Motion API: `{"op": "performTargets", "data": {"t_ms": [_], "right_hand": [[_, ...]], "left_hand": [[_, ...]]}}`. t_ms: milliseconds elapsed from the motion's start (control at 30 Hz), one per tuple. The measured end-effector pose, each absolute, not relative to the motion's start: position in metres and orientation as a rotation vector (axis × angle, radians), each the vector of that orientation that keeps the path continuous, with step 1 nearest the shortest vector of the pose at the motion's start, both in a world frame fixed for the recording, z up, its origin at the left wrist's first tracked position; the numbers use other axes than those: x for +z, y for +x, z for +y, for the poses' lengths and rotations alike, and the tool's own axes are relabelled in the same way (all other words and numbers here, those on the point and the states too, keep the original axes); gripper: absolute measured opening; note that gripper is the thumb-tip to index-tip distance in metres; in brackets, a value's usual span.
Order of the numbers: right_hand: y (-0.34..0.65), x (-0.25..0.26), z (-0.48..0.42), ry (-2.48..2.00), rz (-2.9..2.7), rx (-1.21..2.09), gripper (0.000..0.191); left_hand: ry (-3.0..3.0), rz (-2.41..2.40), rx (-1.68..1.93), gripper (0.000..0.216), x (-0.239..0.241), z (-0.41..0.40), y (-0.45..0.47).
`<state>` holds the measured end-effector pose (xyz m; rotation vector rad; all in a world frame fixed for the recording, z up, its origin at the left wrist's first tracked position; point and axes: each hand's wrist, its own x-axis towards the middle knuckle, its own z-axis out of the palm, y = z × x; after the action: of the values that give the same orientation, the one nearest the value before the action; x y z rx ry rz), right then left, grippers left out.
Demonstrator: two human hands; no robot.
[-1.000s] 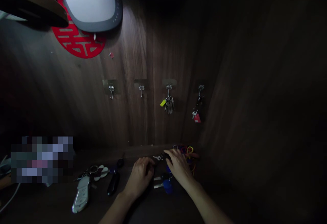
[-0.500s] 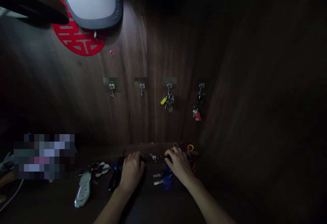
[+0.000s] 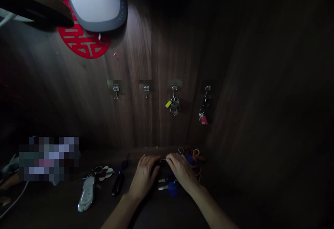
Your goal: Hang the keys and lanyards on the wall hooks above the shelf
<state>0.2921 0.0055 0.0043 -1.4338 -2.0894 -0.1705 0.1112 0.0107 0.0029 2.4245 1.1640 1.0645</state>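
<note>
My left hand [image 3: 144,177] is over the shelf, its thumb and fingers apart around a small dark gap. Facing it, my right hand [image 3: 183,171] has its fingertips pinched at a small key ring [image 3: 162,159], mostly hidden between the two hands. Below my right hand lie blue-headed keys [image 3: 171,188], blades pointing left. Just beyond it is a tangle of red and yellow cords [image 3: 196,153]. Left of my left hand are a black key fob [image 3: 118,184], a silver remote [image 3: 87,194] and a white flower-shaped charm [image 3: 106,172].
Metal hooks line the wooden wall; a key bunch with a yellow tag [image 3: 174,106] and keys with a red tag [image 3: 204,119] hang on the two right ones. A grey lamp-like device [image 3: 97,4] overlaps a red paper-cut [image 3: 91,49]. A white cable [image 3: 19,200] runs at left.
My left hand has moved right, toward my right hand, uncovering more of the black fob's surroundings. The small key that lay between the hands is now hidden. The view has shifted slightly.
</note>
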Motion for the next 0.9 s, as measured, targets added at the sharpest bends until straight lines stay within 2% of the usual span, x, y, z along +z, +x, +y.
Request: {"op": "performTargets", "data": {"t_ms": [167,300,467,600,900], "right_hand": [[0.283,0.008,0.001,-1.293,-1.988,-0.054,0.031],[0.280,0.007,-0.001,-1.233,-1.853,0.126,0.027],[0.279,0.006,-0.001,-1.210,-1.608,0.439,0.027],[0.278,0.013,-0.003,-1.171,-1.538,0.490,0.030],[0.272,0.020,-0.003,-1.012,-1.604,0.755,0.026]], "left_hand": [[2.314,1.098,1.122,0.025,0.003,0.009,0.118],[2.141,1.105,1.115,0.022,0.008,0.007,0.121],[1.727,0.970,1.127,0.025,0.014,0.006,0.125],[1.371,0.850,1.156,0.028,0.016,0.008,0.127],[0.832,0.571,0.943,0.027,0.017,0.004,0.127]]}}
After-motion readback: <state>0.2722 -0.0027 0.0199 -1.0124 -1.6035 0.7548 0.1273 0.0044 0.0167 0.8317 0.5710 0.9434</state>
